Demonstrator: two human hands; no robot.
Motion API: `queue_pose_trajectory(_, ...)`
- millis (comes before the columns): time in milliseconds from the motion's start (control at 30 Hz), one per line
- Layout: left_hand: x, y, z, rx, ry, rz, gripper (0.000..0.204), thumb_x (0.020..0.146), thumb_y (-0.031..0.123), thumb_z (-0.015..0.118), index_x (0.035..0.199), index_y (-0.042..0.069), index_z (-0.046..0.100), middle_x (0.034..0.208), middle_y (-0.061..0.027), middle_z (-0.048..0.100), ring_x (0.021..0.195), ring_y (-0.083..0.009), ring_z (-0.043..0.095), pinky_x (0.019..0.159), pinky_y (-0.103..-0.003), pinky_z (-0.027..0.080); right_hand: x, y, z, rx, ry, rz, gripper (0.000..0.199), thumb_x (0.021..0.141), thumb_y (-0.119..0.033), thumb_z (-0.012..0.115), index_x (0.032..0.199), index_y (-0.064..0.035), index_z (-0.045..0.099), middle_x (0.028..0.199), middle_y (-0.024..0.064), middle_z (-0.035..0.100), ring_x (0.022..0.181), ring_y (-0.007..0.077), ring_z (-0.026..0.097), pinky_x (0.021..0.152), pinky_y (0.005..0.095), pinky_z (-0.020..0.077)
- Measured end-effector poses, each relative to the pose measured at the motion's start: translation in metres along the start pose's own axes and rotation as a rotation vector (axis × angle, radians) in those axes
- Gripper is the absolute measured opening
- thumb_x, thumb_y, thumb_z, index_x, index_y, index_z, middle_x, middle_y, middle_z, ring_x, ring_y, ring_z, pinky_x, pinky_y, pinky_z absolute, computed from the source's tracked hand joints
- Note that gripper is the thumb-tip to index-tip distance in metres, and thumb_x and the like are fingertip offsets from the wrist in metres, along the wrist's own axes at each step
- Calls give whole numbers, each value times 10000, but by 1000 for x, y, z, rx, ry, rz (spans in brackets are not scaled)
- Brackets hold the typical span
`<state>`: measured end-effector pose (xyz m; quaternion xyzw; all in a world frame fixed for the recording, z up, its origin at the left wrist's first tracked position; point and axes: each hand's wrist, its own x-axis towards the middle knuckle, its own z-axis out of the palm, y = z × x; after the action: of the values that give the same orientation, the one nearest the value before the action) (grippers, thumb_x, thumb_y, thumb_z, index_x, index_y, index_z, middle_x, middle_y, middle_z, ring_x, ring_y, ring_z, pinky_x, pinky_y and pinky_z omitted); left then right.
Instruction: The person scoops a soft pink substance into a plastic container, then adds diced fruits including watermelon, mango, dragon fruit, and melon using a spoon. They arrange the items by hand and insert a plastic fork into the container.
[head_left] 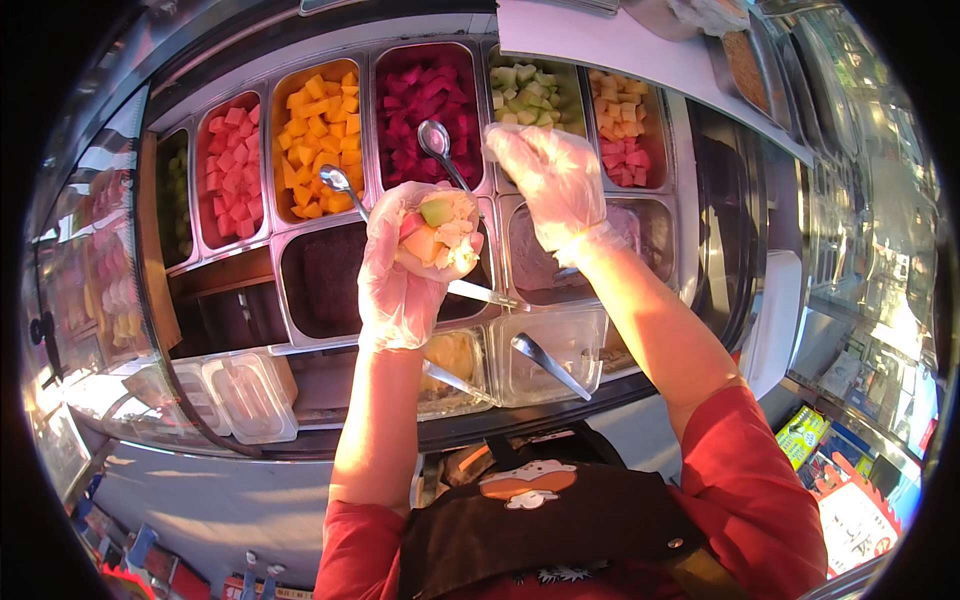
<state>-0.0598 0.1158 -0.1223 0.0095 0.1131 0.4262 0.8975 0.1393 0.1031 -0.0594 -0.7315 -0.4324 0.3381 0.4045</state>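
Note:
Both my hands wear thin clear gloves. My left hand (390, 300) is wrapped round a small round cup of cut fruit (440, 238), with green, orange and pink pieces and pale flakes on top. The cup's own wall is mostly hidden by the hand and the food. To its right, my right hand (550, 185) is raised at the near edge of the pan of pale green melon cubes (525, 92). Its fingers are bunched together, pointing left; whether anything is between them is hidden. A metal spoon (436, 140) rests in the purple fruit pan (415, 85) between the hands.
Pans of pink cubes (235, 165), orange cubes (320, 120) and mixed orange and pink fruit (622, 115) line the far row. Another spoon (337, 179) leans over the orange pan. Nearer lie a metal utensil (550, 365) on a clear lid and clear plastic containers (250, 398).

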Motion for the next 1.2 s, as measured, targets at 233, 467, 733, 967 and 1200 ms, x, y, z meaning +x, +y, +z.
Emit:
queue_pose_trajectory(233,-1,13,32,22,75,-134,709,1004,563,600,1416,-5,493,1395,-227,537,1287,-418,548,1001,-636,528,101,163,-8,-746,37,162,320,816,-274,709,979,-1,746,1030,259,723,1012,425,687,897,480,543)
queue_pose_trajectory(467,-10,19,25,260,67,-101,561,1023,473,604,1379,48,517,1304,-192,584,1163,-357,622,908,-543,591,108,135,-9,-732,15,350,340,731,-252,752,969,-10,739,956,228,729,931,388,703,866,437,559)
queue_pose_trajectory(733,-20,42,12,303,57,-262,710,1000,625,565,1448,81,477,1400,-136,569,1245,-318,600,973,-524,570,20,-41,33,-149,-230,-589,154,846,-66,703,995,-27,693,864,101,705,807,246,676,748,349,558)
queue_pose_trajectory(967,-39,50,4,321,249,-138,682,1003,625,559,1444,109,491,1433,-132,569,1302,-331,579,1006,-522,545,4,-50,76,-200,-656,-516,119,886,-161,699,910,-57,752,862,104,731,841,311,690,718,402,547)
queue_pose_trajectory(1200,-51,72,5,268,218,-129,624,989,595,599,1323,71,552,1300,-170,603,1133,-336,642,793,-469,632,72,27,59,-897,-381,158,416,805,-397,735,895,8,770,926,263,720,900,422,713,814,475,559)
